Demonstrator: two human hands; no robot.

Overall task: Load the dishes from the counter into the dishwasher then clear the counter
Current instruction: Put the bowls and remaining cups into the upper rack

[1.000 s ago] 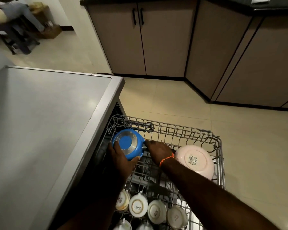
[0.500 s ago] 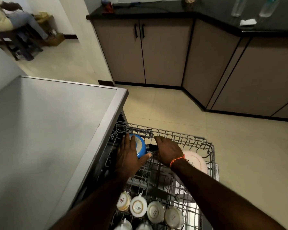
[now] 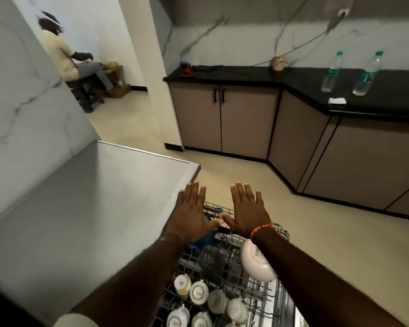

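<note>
Both of our hands have let go of the blue bowl since a moment ago and now hover flat above the pulled-out dishwasher rack [image 3: 282, 234]. Our left hand [image 3: 191, 215] and right hand [image 3: 247, 211] are spread wide, fingers straight, thumbs nearly meeting, so neither grip holds anything. An orange thread bracelet [image 3: 261, 228] circles our right wrist.

Only a sliver of the blue bowl [image 3: 204, 239] shows below our left palm, at the far left corner of the rack. A pale pink bowl [image 3: 255, 263] sits upside down on the rack's right side, partly behind our right forearm. Nearer to us, a cluster of white cups [image 3: 200, 295] rests bottoms up in the same rack.

To the left lies the grey top of the dishwasher [image 3: 80, 197], against a white marbled wall. Across the cream floor runs a dark table [image 3: 305, 83] over brown cabinets [image 3: 243, 119]. Two clear water bottles [image 3: 331, 73] stand on it, beside a small white paper [image 3: 337, 100]. At far left another person [image 3: 64, 60] sits in a side room.
</note>
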